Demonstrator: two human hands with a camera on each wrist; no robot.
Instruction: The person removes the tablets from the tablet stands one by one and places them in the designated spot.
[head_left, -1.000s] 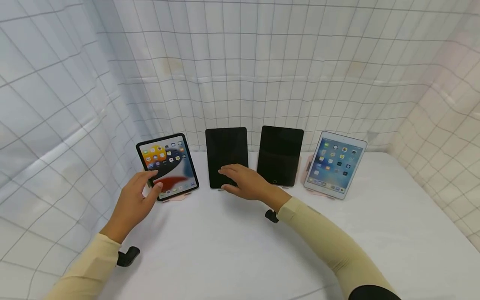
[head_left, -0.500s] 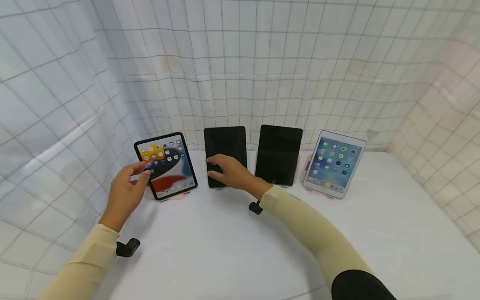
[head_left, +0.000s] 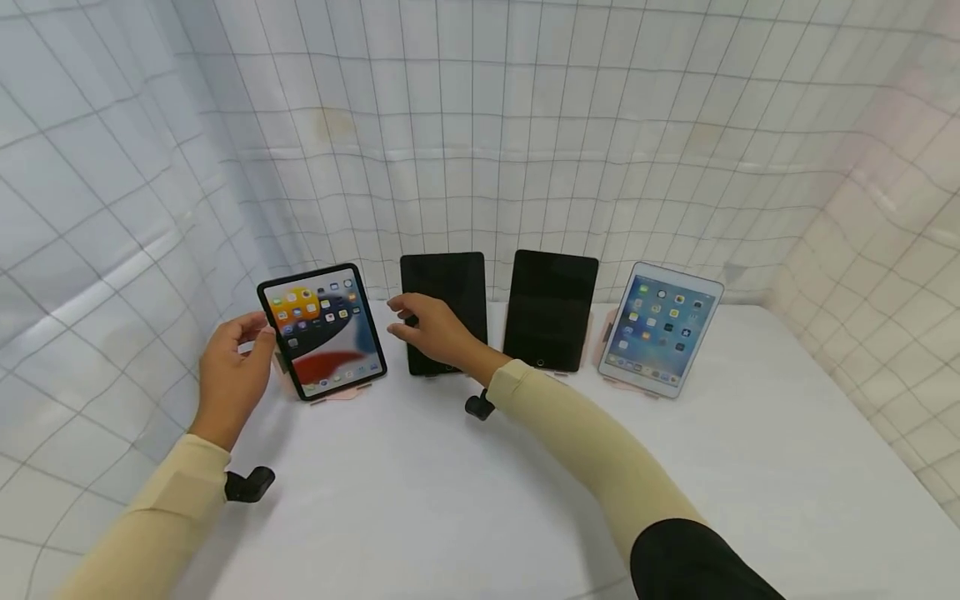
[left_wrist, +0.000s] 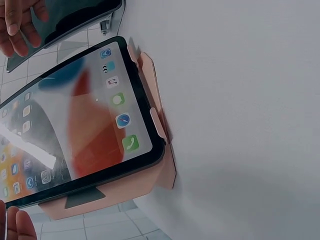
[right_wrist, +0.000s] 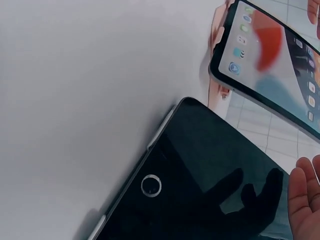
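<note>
Four tablets stand in a row on pink stands at the back of the white table (head_left: 465, 500). My left hand (head_left: 251, 329) hovers beside the left edge of the lit tablet (head_left: 322, 329), fingers loosely curled; I cannot tell whether it touches. In the left wrist view that lit tablet (left_wrist: 75, 130) leans on its pink stand (left_wrist: 160, 145). My right hand (head_left: 405, 321) reaches with straight fingers across the left part of the second, dark tablet (head_left: 450, 287). The right wrist view shows this dark tablet (right_wrist: 210, 200) with its round button, and my palm (right_wrist: 302, 200) just above the screen.
To the right stand a third, dark tablet (head_left: 551, 308) and a fourth, white tablet (head_left: 660, 327) with a lit screen. White checked cloth (head_left: 525, 150) walls in the table at the back and both sides. Small black wrist cameras (head_left: 251, 483) sit under both sleeves.
My left hand moved from the front of the lit tablet out to its left edge. My right hand slid up and left across the second dark tablet.
</note>
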